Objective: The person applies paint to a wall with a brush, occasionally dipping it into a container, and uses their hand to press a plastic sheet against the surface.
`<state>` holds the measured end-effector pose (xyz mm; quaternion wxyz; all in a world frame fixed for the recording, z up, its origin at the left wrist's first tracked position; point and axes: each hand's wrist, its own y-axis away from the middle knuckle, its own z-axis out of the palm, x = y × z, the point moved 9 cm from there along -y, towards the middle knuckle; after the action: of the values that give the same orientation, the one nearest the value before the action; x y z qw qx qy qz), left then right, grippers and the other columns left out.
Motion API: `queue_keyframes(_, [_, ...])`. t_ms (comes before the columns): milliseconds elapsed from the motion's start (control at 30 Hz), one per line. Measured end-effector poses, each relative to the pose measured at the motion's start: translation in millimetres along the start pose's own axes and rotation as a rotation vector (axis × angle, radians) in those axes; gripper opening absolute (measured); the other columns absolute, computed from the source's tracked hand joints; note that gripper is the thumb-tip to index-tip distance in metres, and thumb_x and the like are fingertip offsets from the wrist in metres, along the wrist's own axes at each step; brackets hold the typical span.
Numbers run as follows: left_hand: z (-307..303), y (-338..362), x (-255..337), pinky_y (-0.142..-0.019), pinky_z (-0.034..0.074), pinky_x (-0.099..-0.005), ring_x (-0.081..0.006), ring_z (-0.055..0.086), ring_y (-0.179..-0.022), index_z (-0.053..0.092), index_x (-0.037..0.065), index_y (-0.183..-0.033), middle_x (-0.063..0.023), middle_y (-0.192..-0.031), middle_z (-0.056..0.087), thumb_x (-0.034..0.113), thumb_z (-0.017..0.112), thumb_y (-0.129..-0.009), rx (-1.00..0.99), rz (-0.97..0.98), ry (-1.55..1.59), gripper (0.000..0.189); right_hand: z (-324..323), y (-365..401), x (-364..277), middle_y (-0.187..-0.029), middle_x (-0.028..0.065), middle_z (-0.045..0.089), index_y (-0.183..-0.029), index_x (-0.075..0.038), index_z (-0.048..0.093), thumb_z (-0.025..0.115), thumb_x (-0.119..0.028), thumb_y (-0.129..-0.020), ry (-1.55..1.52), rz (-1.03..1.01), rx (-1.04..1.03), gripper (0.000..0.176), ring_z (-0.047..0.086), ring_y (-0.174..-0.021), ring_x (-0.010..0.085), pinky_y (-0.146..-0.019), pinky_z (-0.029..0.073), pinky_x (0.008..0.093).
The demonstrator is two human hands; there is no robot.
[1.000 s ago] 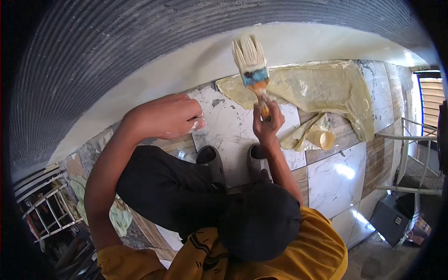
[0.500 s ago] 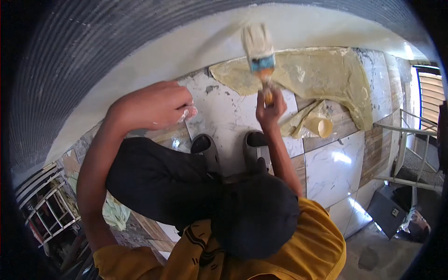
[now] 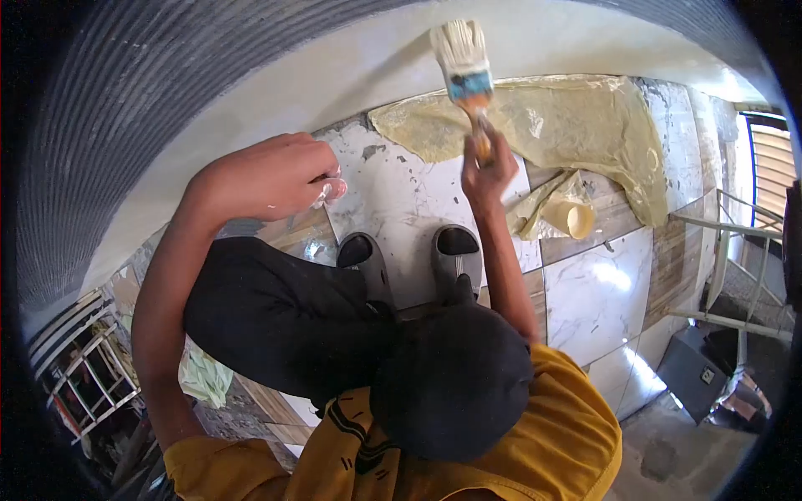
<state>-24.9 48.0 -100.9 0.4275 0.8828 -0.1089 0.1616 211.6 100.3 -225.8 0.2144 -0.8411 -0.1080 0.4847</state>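
The right hand hides part of the handle of the paintbrush from us. The left hand turns its palm away, so we cannot tell whether it holds anything. We see the shirt cut off below; clutter at far left is too dark to identify.

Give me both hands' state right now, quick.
Left hand: curled inward; whether it holds anything cannot be told.
Right hand: closed, holding the paintbrush.
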Motion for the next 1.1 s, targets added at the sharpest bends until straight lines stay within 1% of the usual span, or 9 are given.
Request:
queue_keyframes(100, [-5.9,-5.1,1.1,-0.083,0.046,-0.0471,-0.0393,0.061,-0.091,0.067,-0.002,-0.094,-0.0228,-0.090,0.065,0.029,0.060,-0.096,0.064,0.029,0.023,0.032,37.8,0.3,39.8,-0.095,0.0224,0.068,-0.116,-0.002,0.063,0.068,-0.004,-0.086,-0.003,-0.014,-0.103,0.030,0.066,-0.083,0.0433,-0.069,0.054,0.0442])
queue_keyframes(233, [-0.4,-0.5,-2.4,-0.084,0.046,-0.0460,-0.0380,0.061,-0.095,0.067,-0.001,-0.097,-0.0223,-0.093,0.064,0.029,0.060,-0.096,-0.041,-0.059,0.001,0.031,24.3,44.0,55.6,-0.092,0.0227,0.068,-0.114,-0.001,0.062,0.065,-0.007,-0.089,0.141,0.154,-0.281,0.026,0.069,-0.082,0.0407,-0.067,0.053,0.0434])
queue_keyframes(333, [6.5,4.4,-9.1,-0.085,0.046,-0.0458,-0.0379,0.060,-0.097,0.067,-0.001,-0.099,-0.0223,-0.095,0.064,0.029,0.059,-0.096,-0.091,-0.116,-0.010,0.031,0.9,49.2,39.9,-0.079,0.0168,0.067,-0.111,0.000,0.060,0.063,-0.012,-0.093,-0.095,0.167,-0.172,0.022,0.064,-0.063,0.0224,-0.056,0.048,0.0328])
queue_keyframes(433, [-2.0,3.3,-3.7,-0.081,0.047,-0.0470,-0.0392,0.062,-0.090,0.068,-0.001,-0.096,-0.0228,-0.089,0.065,0.029,0.059,-0.097,0.123,0.036,-0.035,0.031,14.0,35.5,31.9,-0.067,-0.0018,0.048,-0.113,-0.003,0.053,0.052,-0.015,-0.102,-0.654,0.532,-0.302,0.016,0.042,-0.050,0.0051,-0.045,0.030,0.0208])
queue_keyframes(567, [-4.2,-4.2,-2.9,-0.082,0.046,-0.0467,-0.0386,0.060,-0.088,0.067,-0.002,-0.093,-0.0222,-0.086,0.063,0.029,0.059,-0.097,0.048,0.006,-0.019,0.033,30.6,1.4,31.8,-0.070,-0.0006,0.049,-0.111,0.001,0.055,0.050,-0.019,-0.104,-0.931,0.528,-0.286,0.021,0.042,-0.058,0.0078,-0.052,0.034,0.0253])
queue_keyframes(700, [-2.2,-3.1,-4.6,-0.084,0.046,-0.0457,-0.0380,0.059,-0.088,0.066,-0.002,-0.093,-0.0221,-0.086,0.062,0.029,0.059,-0.096,-0.011,-0.048,-0.058,0.032,62.4,-8.5,81.9,-0.063,0.0049,0.045,-0.099,0.002,0.057,0.046,-0.018,-0.105,-0.402,0.293,-0.171,0.024,0.039,-0.057,0.0123,-0.053,0.035,0.0300])
queue_keyframes(933, [-9.6,3.0,3.9,-0.082,0.045,-0.0464,-0.0383,0.059,-0.088,0.066,-0.003,-0.094,-0.0220,-0.086,0.062,0.031,0.059,-0.097,0.154,0.001,-0.051,0.035,55.7,64.8,132.7,-0.066,0.0026,0.047,-0.083,0.001,0.055,0.049,-0.019,-0.103,-0.035,0.467,-0.212,0.029,0.040,-0.062,0.0107,-0.055,0.036,0.0300])
queue_keyframes(1000, [-0.6,-0.1,-0.4,-0.087,0.045,-0.0453,-0.0368,0.059,-0.096,0.067,-0.001,-0.098,-0.0212,-0.094,0.063,0.032,0.058,-0.098,-0.085,-0.172,-0.027,0.035,31.7,86.5,126.4,-0.066,0.0027,0.049,-0.084,0.002,0.057,0.049,-0.019,-0.103,-0.198,0.536,-0.150,0.030,0.042,-0.061,0.0101,-0.055,0.036,0.0292])
queue_keyframes(1100, [0.4,-3.2,0.3,-0.088,0.046,-0.0454,-0.0373,0.059,-0.098,0.067,0.000,-0.101,-0.0211,-0.095,0.064,0.032,0.058,-0.097,-0.046,-0.112,-0.079,0.034,-5.3,81.0,80.2,-0.067,0.0018,0.051,-0.098,0.002,0.060,0.050,-0.017,-0.102,-0.226,0.425,-0.095,0.022,0.044,-0.060,0.0086,-0.054,0.036,0.0272])
